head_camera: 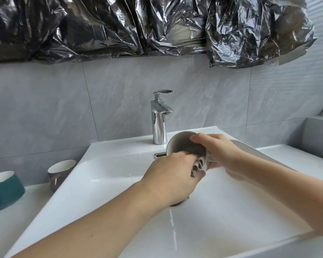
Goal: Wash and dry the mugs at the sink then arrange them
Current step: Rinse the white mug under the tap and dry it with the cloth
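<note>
Spanning most of the view, the white sink (119,170) lies below a chrome tap (159,118). Over the basin the right hand (220,155) grips a grey mug (177,144) tilted on its side, fingers curled round its rim. The left hand (172,178) pinches a grey cloth (199,165) against it; two more mugs (61,173) stand on the left surface.

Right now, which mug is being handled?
The grey mug over the sink, held tilted in both hands; the other grey mug and teal mug stand untouched.

two bare forearms, left hand (172,175) and right hand (220,153), no sleeves, no jewellery
</note>
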